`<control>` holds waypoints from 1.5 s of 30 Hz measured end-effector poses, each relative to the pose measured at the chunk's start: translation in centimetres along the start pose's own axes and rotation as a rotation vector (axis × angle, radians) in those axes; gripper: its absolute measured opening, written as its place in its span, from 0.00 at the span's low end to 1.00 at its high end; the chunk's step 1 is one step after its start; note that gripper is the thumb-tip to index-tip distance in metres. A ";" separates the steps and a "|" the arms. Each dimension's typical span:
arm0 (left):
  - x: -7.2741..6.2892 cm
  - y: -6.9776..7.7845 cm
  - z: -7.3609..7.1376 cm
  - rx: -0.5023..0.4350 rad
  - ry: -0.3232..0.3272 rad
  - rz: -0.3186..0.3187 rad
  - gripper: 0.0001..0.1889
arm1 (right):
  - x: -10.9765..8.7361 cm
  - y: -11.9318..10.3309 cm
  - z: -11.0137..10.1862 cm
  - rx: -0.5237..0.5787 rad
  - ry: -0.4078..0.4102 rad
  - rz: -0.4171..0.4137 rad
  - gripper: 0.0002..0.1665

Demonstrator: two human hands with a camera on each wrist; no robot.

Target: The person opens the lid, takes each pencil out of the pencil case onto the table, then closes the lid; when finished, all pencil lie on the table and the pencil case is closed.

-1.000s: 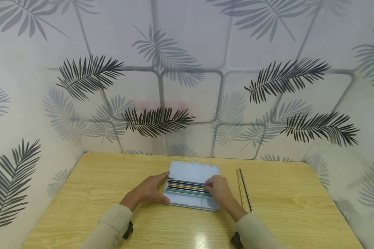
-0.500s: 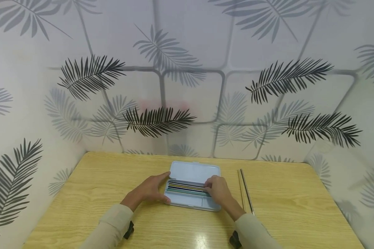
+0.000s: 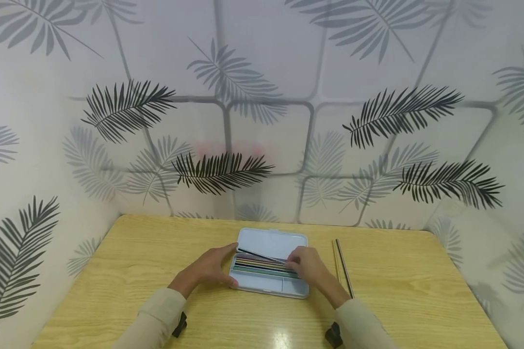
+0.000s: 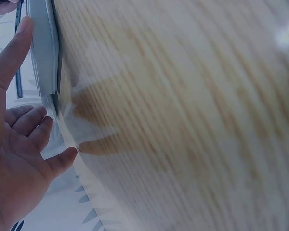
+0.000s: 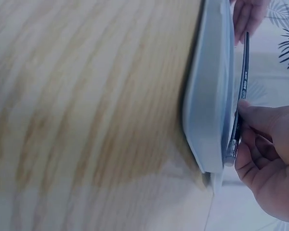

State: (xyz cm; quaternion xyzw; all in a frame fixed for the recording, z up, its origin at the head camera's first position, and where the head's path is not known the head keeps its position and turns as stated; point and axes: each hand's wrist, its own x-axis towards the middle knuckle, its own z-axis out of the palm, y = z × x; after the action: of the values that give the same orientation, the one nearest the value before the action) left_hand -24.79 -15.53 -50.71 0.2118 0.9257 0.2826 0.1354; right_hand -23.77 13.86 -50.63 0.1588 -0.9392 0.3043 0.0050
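Note:
A pale blue pencil case (image 3: 257, 282) lies with its lid (image 3: 272, 241) folded back on the table. Several dark, yellow and green pencils (image 3: 262, 267) lie side by side in its rear compartment. Between thumb and fingers, my right hand (image 3: 309, 266) pinches a black pencil (image 5: 245, 67) near its eraser end. That pencil slants over the case, its far end raised above the others. My left hand (image 3: 209, 266) is at the case's left end, the thumb (image 4: 25, 36) against its side and the other fingers spread.
To the right of the case, a dark pencil-like stick (image 3: 345, 269) and a thin gold one (image 3: 336, 261) lie on the wooden table (image 3: 410, 281). A wall (image 3: 262, 121) with a leaf pattern stands behind the table.
The black pencil in my right hand has come up out of the row in the case, its left end now lifted toward the lid. My left hand stays at the case's end.

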 end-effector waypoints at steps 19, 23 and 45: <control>-0.1 -0.3 0.2 -0.001 -0.004 0.006 0.59 | -3.2 3.2 -4.3 0.093 0.113 0.158 0.06; -0.1 -0.2 0.2 -0.007 -0.009 0.008 0.59 | -4.4 4.4 -5.7 0.120 0.120 0.254 0.10; 0.0 -0.2 0.0 0.001 -0.002 0.022 0.59 | -9.0 9.4 -6.9 0.079 0.120 0.487 0.11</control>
State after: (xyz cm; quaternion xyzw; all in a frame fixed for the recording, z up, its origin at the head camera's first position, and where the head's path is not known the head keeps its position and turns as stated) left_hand -24.85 -15.70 -50.82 0.2222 0.9233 0.2837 0.1330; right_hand -18.62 27.67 -51.34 -0.0902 -0.9352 0.3419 -0.0190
